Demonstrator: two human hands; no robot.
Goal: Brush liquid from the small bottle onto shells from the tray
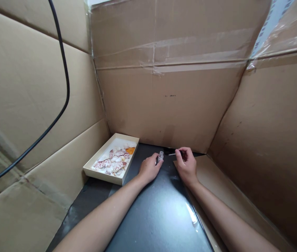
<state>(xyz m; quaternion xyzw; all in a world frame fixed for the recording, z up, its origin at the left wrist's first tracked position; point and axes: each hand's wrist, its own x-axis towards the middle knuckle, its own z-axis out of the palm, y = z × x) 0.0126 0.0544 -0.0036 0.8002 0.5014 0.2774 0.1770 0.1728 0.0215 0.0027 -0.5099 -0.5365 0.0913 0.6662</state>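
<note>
My left hand rests on the black tabletop, fingers closed round a small clear bottle that stands upright. My right hand is just to the right of it, pinching a thin brush applicator with a dark cap; its tip points left toward the bottle's mouth, a little apart from it. To the left of both hands lies a shallow white tray holding several pink-and-white shells and one orange piece.
Tall cardboard walls close in the work area at the back, left and right. A black cable hangs across the left wall. A cardboard flap lies over the right part of the tabletop.
</note>
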